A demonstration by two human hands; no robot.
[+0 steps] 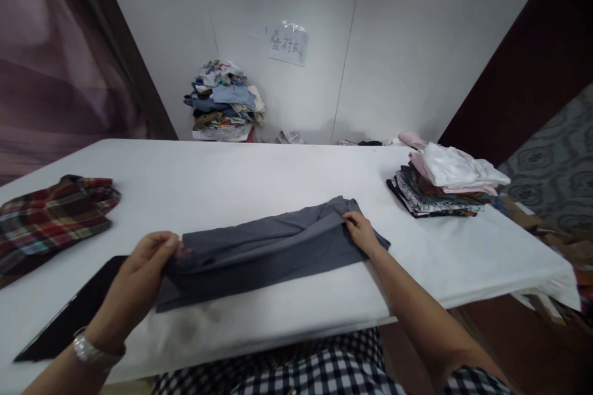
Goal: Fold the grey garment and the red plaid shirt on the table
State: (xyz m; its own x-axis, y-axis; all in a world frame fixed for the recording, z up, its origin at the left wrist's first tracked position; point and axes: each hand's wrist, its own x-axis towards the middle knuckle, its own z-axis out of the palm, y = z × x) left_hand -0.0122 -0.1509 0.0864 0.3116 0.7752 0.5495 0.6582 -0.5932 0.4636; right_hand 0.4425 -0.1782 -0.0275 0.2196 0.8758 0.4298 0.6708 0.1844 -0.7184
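Observation:
A dark grey garment, apparently a shirt (278, 247), lies folded into a long strip across the front of the white table. At its left end my left hand (151, 262) is closed on the cloth, lifting that edge a little. My right hand (361, 231) pinches the fabric near the right end, where the cloth is bunched. Partly hidden behind my left wrist is a flat black board (78, 302) on the table.
A plaid shirt (55, 216) lies at the left of the white table (259, 166). Folded clothes (440, 185) are stacked at the right, topped by white cloth. Beyond the far edge rises a pile of clothes (227, 102). A handwritten paper sign (288, 43) hangs on the wall.

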